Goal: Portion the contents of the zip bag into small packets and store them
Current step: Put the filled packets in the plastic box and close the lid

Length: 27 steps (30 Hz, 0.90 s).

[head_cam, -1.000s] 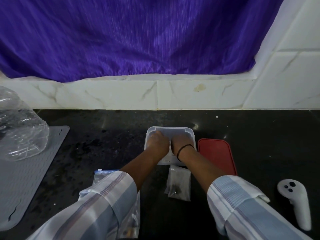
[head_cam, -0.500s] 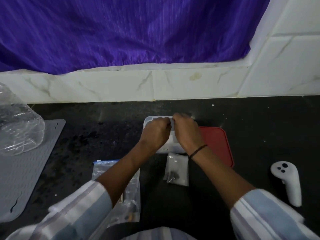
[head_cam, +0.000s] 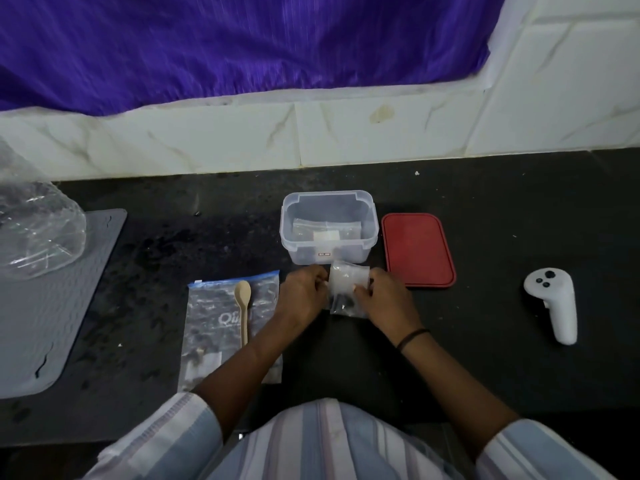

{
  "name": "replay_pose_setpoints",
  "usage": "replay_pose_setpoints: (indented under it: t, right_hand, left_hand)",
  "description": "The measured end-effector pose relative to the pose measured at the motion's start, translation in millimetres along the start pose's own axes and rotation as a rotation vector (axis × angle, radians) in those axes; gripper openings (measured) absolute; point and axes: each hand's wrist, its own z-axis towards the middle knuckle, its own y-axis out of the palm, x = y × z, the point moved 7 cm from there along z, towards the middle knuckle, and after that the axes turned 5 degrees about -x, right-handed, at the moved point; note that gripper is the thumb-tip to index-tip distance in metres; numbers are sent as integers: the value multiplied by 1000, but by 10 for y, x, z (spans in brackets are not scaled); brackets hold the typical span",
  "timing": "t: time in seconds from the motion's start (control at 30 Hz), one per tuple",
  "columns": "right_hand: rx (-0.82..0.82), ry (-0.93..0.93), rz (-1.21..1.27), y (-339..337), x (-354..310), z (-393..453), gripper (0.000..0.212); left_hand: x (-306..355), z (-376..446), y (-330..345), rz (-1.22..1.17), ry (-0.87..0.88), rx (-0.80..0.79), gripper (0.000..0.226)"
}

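while your left hand (head_cam: 304, 292) and right hand (head_cam: 382, 299) pinch the small packet (head_cam: 347, 289) by its sides just in front of the open box (head_cam: 329, 233), a loose seal could spill its dark bits onto the bench (head_cam: 519, 216).

Home kitchen, looks like. I'm at a black speckled stone countertop (head_cam: 485, 209) with white marble-look wall tiles (head_cam: 221, 143) running behind it, past my hands. Purple curtain (head_cam: 225, 46) hangs above the tiles. Grey ribbed drying mat (head_cam: 52, 306) far to my left, clear plastic food container (head_cam: 329, 233) just ahead of my hands, its red lid (head_cam: 417, 251) beside it.
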Motion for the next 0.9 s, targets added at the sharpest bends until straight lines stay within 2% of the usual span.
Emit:
replay_pose_setpoints:
  t: [0.13, 0.27, 0.43, 0.6, 0.7, 0.9]
  right_hand:
    - [-32, 96, 44, 75, 97, 7, 22]
    - [-21, 178, 152, 72, 176, 29, 10]
    - [10, 163, 161, 47, 162, 16, 6]
    - [54, 150, 323, 0, 227, -42, 10]
    - [75, 77, 430, -77, 187, -90, 12]
    - [134, -195, 519, -463, -126, -189, 13]
  left_hand:
    - [-86, -32, 119, -37, -152, -93, 18]
    - [-55, -44, 175, -70, -221, -139, 15]
    - [-28, -52, 170, -141, -261, -141, 5]
    - [-31, -90, 82, -280, -277, -91, 6]
    - [-33, -134, -7, -370, -232, -48, 9]
    - [73, -279, -310, -551, -30, 120, 11]
